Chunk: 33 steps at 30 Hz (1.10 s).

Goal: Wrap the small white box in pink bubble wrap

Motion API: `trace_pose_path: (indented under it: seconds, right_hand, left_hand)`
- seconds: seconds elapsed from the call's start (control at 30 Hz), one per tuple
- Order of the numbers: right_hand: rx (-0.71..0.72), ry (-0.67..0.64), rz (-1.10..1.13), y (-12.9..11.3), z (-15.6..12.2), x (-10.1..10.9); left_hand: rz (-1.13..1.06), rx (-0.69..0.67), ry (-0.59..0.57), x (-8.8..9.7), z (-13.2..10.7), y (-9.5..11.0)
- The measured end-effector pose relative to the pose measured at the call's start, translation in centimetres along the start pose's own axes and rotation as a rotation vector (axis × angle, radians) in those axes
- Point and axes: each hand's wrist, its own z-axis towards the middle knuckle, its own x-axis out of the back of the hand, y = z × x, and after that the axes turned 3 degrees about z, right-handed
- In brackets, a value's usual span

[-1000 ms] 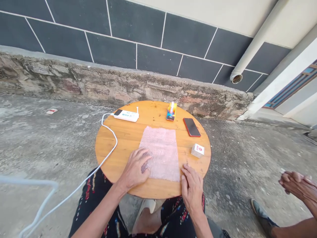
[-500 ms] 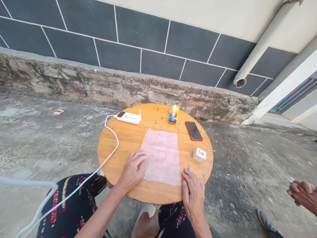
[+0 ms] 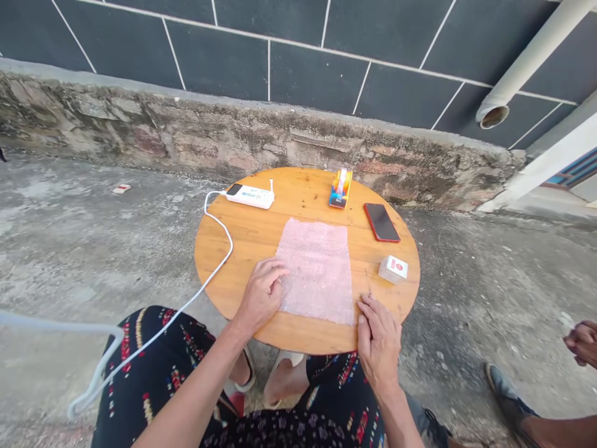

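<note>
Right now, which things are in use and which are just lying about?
In use: bubble wrap, left hand on its left edge, right hand at its near corner.
Lying about: power strip, tape dispenser, phone, small box.

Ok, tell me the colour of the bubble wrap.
Pale pink; the bubble wrap shows best in the head view.

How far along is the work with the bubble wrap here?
Done: the bubble wrap lies spread flat on the table. In hand: the left hand presses its left edge, and the right hand rests by its near right corner. Left: nothing sits on the wrap; the box stands apart to its right, and the tape dispenser is untouched at the far edge.
</note>
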Motion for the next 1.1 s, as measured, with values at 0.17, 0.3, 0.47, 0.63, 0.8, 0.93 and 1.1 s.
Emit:
trace_pose_path:
  seconds: [0.17,0.3,0.47,0.63,0.8,0.93,1.1]
  right_hand:
    - [-0.002,0.012,-0.006,-0.1,0.1,0.1]
    - [0.009,0.007,-0.025,0.1,0.0,0.0]
    - [0.009,0.027,-0.040,0.0,0.0,0.0]
    - [0.004,0.012,-0.037,0.0,0.1,0.0]
    - [-0.001,0.018,-0.035,0.0,-0.1,-0.1]
    - [-0.025,-0.049,0.005,0.2,0.1,1.2]
    - [-0.037,-0.113,0.026,-0.5,3.7,3.0]
  left_hand:
    - [-0.006,-0.010,0.023,0.2,0.0,0.3]
    - [-0.023,-0.014,0.045,0.4,0.1,0.4]
    - [-0.042,-0.016,0.041,0.3,0.1,0.2]
    - [-0.003,-0.023,0.014,0.1,0.1,-0.1]
    - [0.074,-0.051,-0.028,-0.2,0.0,-0.6]
    - [0.181,-0.073,-0.052,0.2,0.0,-0.4]
    - [0.256,-0.170,-0.095,0.6,2.2,1.0]
